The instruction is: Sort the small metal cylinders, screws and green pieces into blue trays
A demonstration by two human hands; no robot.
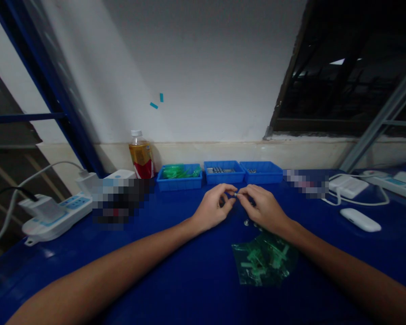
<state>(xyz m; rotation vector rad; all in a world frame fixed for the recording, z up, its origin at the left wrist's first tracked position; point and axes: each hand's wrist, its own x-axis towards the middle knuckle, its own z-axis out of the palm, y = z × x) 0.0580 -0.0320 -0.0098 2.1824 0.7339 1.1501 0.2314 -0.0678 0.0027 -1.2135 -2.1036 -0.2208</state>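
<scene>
My left hand [212,207] and my right hand [264,208] meet above the blue tabletop, fingertips nearly touching. Between them is a small shiny metal piece [236,194], pinched by both; its exact kind is too small to make out. Just below my right hand lie a few small round metal parts [246,222], partly hidden by that hand. Nearer to me, clear plastic bags with a green tint [262,262] hold pale parts.
Along the wall stand three blue bins: one with green bags [179,184], one with long metal parts [223,176], one with small metal parts [262,176]. A drink bottle [141,155], a power strip [61,216] and a white case [360,220] flank them.
</scene>
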